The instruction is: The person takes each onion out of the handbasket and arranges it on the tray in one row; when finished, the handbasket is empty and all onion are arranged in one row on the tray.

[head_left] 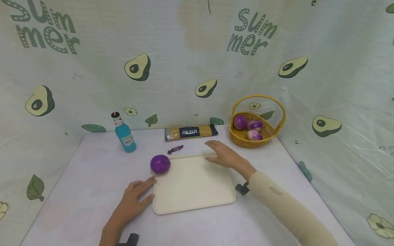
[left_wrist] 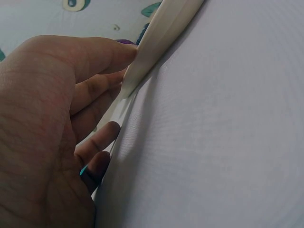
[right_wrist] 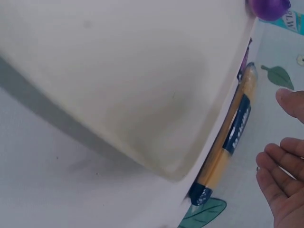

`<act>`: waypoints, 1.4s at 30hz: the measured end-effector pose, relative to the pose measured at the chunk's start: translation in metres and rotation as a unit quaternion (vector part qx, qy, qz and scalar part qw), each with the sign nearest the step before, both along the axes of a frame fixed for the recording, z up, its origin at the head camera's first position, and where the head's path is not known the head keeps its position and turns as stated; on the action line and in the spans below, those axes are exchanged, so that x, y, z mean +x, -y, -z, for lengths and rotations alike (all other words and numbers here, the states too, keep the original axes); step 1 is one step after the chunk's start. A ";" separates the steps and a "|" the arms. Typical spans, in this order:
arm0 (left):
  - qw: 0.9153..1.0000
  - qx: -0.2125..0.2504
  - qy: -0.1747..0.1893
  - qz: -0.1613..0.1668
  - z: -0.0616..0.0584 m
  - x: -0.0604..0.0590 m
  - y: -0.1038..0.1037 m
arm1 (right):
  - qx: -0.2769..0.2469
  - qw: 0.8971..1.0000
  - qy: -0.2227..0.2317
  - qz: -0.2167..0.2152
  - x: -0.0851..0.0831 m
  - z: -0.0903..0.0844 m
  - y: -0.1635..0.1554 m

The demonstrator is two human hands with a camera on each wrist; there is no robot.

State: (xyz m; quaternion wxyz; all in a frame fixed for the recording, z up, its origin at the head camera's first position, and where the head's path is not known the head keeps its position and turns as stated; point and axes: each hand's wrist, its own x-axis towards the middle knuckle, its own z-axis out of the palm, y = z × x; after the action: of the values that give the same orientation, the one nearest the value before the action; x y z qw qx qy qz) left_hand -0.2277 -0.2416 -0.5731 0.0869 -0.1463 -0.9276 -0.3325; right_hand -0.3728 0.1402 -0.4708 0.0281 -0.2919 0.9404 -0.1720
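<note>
A cream rectangular tray (head_left: 194, 184) lies on the table. At its left side is my left hand (head_left: 133, 198), its thumb (left_wrist: 111, 54) touching the outer rim and its other fingers extended alongside. My right hand (head_left: 226, 155) hovers by the tray's far right corner, fingers spread and holding nothing; the right wrist view shows its palm (right_wrist: 287, 190) off the tray. A round purple vegetable (head_left: 160, 164), possibly an onion, sits at the tray's far left corner. Whether it rests on the rim or beside it, I cannot tell.
Behind the tray lie a purple-wrapped candy (head_left: 175, 149) and a pasta packet (head_left: 191, 132). A blue bottle (head_left: 124, 135) stands at the back left. At the back right, a wicker basket (head_left: 243, 140) with a tall handle holds purple vegetables (head_left: 254, 135). Patterned cloth surrounds the table.
</note>
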 end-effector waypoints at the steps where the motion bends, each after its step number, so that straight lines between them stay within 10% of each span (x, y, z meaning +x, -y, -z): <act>1: 1.000 0.000 -0.004 0.001 0.001 0.000 0.001 | 0.001 1.000 0.000 0.003 -0.001 0.000 -0.002; 42: 1.000 0.006 0.000 0.004 -0.002 0.001 0.000 | -0.013 0.997 0.013 0.080 -0.013 -0.009 -0.072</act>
State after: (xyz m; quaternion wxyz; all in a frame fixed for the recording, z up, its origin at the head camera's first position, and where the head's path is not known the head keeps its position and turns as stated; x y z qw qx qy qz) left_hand -0.2265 -0.2416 -0.5709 0.0860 -0.1498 -0.9249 -0.3387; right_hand -0.3857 0.2120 -0.4621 0.0231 -0.2134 0.9582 -0.1894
